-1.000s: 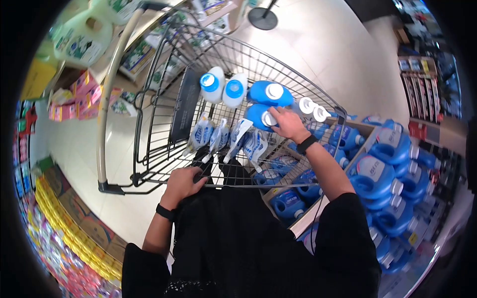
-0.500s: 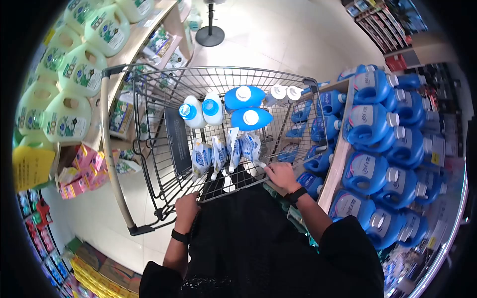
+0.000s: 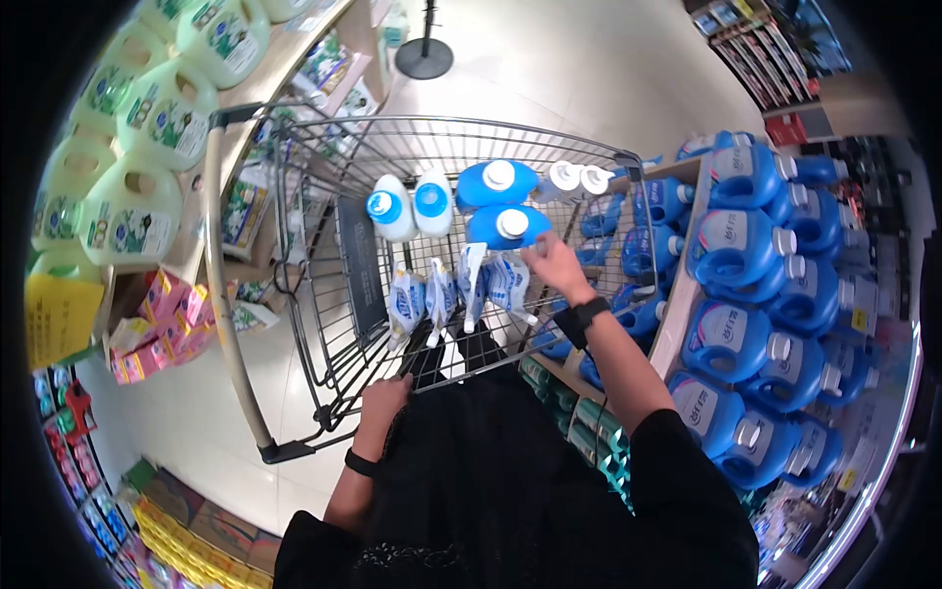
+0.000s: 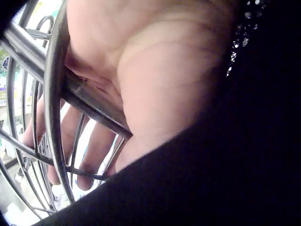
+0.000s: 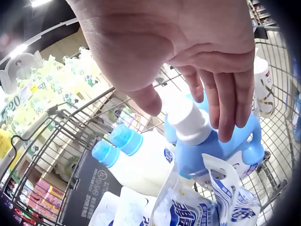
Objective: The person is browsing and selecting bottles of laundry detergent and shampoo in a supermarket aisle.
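Observation:
My left hand (image 3: 385,401) grips the near rim of a wire shopping cart; in the left wrist view its fingers hang over the rail (image 4: 89,101). My right hand (image 3: 557,267) is over the basket beside a blue detergent bottle (image 3: 486,232). In the right wrist view, thumb and fingers are spread around its white cap (image 5: 190,120), holding nothing. A second blue bottle (image 3: 473,187) lies behind it. Two white bottles with blue caps (image 3: 433,214) stand to the left, white-and-blue refill pouches (image 3: 407,302) in front, and white-topped bottles (image 3: 564,177) to the right.
Stacked blue detergent jugs (image 3: 731,240) fill a display close to the cart's right side. Pale green jugs (image 3: 132,211) and pink packs (image 3: 162,334) line the left shelf. A round black stand base (image 3: 424,59) sits on the floor beyond the cart.
My right hand was on the front blue bottle's cap, then moved back to the near cart rim, and now is over the basket by that bottle again. The left hand stays at the rim.

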